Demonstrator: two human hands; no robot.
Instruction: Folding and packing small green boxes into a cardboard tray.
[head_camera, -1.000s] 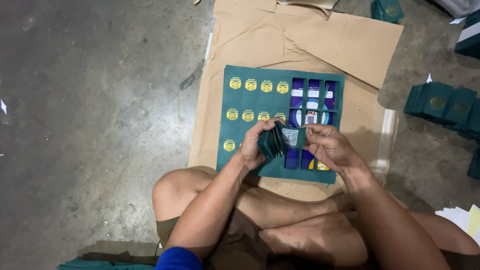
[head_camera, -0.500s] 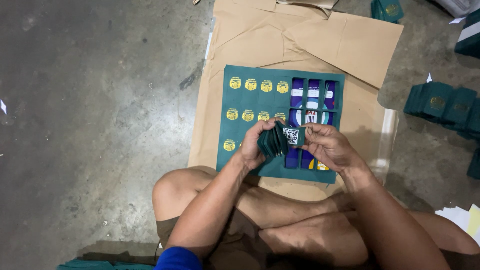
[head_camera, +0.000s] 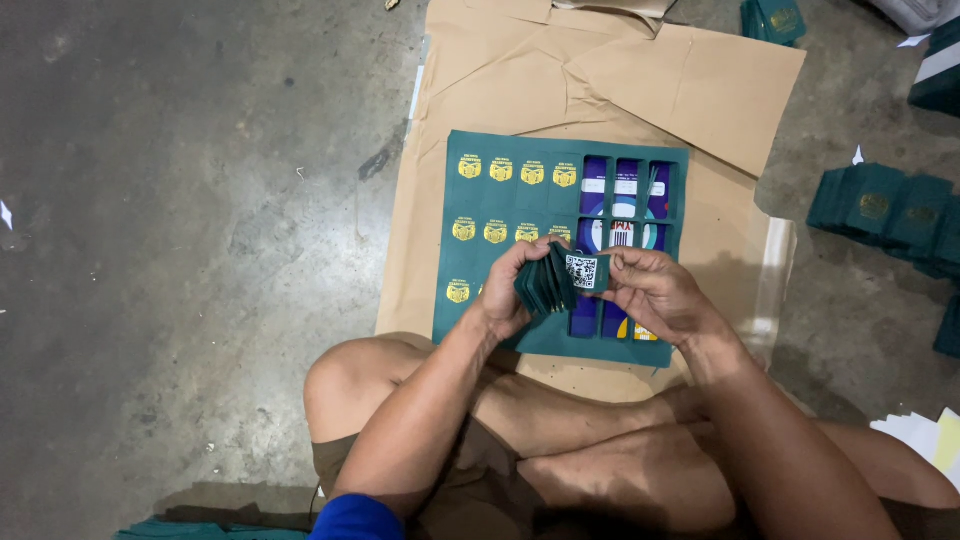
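While the person sits cross-legged on the concrete floor (head_camera: 180, 200), bare knees drawn up close underneath, both hands meet just above the near edge of a dark green printed sheet (head_camera: 520, 200). Their left hand (head_camera: 510, 290) is curled tight around a small stack of folded green cards (head_camera: 545, 285), thumb on one side and fingers wrapped over the top, the card edges fanned slightly toward the other hand. Their right hand (head_camera: 650, 295) is closed in a pinch on the outermost card of that stack, the one whose face shows a square black-and-white code patch (head_camera: 581, 270), thumb and fingertips gripping its right side. Beneath the hands the green sheet lies flat on a spread of brown cardboard (head_camera: 620, 80); its left half carries rows of gold emblems (head_camera: 500, 170), its right half a grid of purple and blue panels (head_camera: 625, 190). Further off, to the right on the floor, rows of finished green booklets (head_camera: 880, 205) stand just beside each other, and another green pile (head_camera: 775, 18) sits near the cardboard's far corner.
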